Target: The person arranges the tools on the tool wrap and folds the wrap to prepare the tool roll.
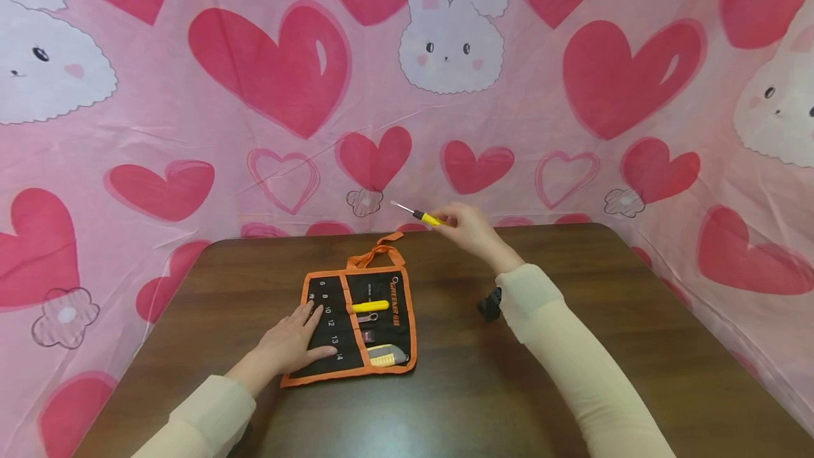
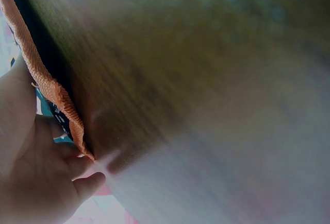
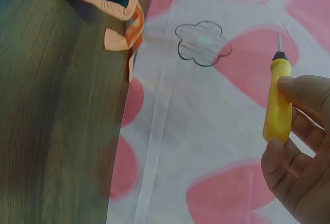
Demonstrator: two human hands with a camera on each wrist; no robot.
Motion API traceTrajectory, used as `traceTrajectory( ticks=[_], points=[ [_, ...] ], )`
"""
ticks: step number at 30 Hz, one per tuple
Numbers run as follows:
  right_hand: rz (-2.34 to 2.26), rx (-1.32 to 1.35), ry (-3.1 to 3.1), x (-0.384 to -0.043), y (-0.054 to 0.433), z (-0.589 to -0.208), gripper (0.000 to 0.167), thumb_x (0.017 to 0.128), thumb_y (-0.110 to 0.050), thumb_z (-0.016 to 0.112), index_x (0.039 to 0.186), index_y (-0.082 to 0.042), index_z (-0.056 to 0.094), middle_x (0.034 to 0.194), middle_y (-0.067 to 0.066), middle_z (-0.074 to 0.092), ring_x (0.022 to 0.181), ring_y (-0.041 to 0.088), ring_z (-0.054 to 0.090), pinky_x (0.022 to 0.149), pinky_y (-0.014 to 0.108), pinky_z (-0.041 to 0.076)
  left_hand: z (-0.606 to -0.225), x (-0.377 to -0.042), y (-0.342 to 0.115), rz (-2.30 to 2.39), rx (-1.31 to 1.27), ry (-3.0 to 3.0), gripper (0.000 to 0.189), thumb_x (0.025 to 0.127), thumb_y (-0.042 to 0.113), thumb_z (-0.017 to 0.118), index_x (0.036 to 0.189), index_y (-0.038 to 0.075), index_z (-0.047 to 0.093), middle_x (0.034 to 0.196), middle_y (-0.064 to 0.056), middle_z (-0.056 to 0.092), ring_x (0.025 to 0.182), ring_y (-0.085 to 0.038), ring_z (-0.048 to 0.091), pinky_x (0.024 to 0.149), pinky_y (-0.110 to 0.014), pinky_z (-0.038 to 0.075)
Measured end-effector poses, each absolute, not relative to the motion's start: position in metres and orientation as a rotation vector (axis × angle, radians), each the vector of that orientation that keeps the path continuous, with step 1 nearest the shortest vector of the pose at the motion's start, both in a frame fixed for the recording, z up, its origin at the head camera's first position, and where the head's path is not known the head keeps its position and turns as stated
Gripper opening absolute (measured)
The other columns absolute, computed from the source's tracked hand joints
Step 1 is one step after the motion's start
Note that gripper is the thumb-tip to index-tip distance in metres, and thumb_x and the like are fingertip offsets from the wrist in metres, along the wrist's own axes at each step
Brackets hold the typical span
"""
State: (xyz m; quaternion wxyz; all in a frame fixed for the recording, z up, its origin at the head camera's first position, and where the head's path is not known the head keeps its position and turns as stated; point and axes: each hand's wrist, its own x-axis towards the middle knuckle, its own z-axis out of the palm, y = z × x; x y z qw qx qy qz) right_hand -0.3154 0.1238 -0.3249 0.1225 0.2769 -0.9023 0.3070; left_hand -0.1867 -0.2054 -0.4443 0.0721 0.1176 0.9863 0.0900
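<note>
A black tool pouch with orange trim (image 1: 413, 316) lies unrolled on the table. My left hand (image 1: 289, 341) rests on its numbered pockets with the fingers spread; the left wrist view shows that hand (image 2: 41, 177) at the pouch's orange edge (image 2: 49, 87). In its pockets sit a yellow-handled tool (image 1: 372, 307), a small metal ring-ended tool (image 1: 367, 317) and a yellow and grey utility knife (image 1: 386, 356). Raised above the table's far side, my right hand (image 1: 472, 230) pinches a screwdriver (image 3: 278, 103) by its yellow handle, the thin shaft pointing away from the palm.
The brown wooden table (image 1: 458, 401) ends at a far edge against a pink cloth (image 1: 458, 112) with hearts and rabbits. Orange ties (image 1: 375, 254) trail from the pouch's far side. A small black object (image 1: 490, 304) shows beside my right wrist.
</note>
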Motion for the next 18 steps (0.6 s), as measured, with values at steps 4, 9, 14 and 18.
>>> traceTrajectory(
  ticks=[4,9,14,18],
  points=[
    [0.927,0.806,-2.655,-0.315,0.115,-0.327,0.022,0.083,-0.014,0.069,0.105,-0.008,0.07,0.09,0.004,0.062,0.078,0.02,0.053,0.065,0.031,0.047,-0.443,-0.186,-0.205,0.277,0.354,2.964,0.095,0.075,0.066,0.057,0.14,0.0,0.035,0.143,-0.026,0.028,0.129,-0.043,0.028,0.098,-0.057,0.03],
    [0.954,0.825,-2.688,-0.313,0.103,-0.331,0.021,0.084,-0.014,0.068,0.106,-0.011,0.07,0.099,0.004,0.062,0.082,0.02,0.053,0.067,0.03,0.049,-0.441,-0.186,-0.204,0.276,0.358,2.966,0.094,0.076,0.066,0.057,0.14,0.0,0.035,0.143,-0.026,0.028,0.128,-0.043,0.029,0.098,-0.057,0.03],
    [0.973,0.881,-2.698,-0.312,0.091,-0.338,0.021,0.084,-0.014,0.068,0.106,-0.011,0.07,0.101,0.002,0.063,0.086,0.018,0.055,0.076,0.032,0.05,-0.44,-0.185,-0.204,0.278,0.355,2.965,0.094,0.076,0.065,0.057,0.14,-0.001,0.035,0.143,-0.026,0.028,0.128,-0.043,0.029,0.098,-0.058,0.03],
    [0.989,0.912,-2.716,-0.311,0.083,-0.347,0.022,0.085,-0.014,0.068,0.106,-0.011,0.07,0.099,0.0,0.064,0.087,0.016,0.056,0.08,0.032,0.049,-0.44,-0.185,-0.203,0.276,0.348,2.956,0.095,0.076,0.065,0.057,0.139,-0.001,0.035,0.143,-0.026,0.028,0.128,-0.043,0.029,0.098,-0.057,0.03]
  ],
)
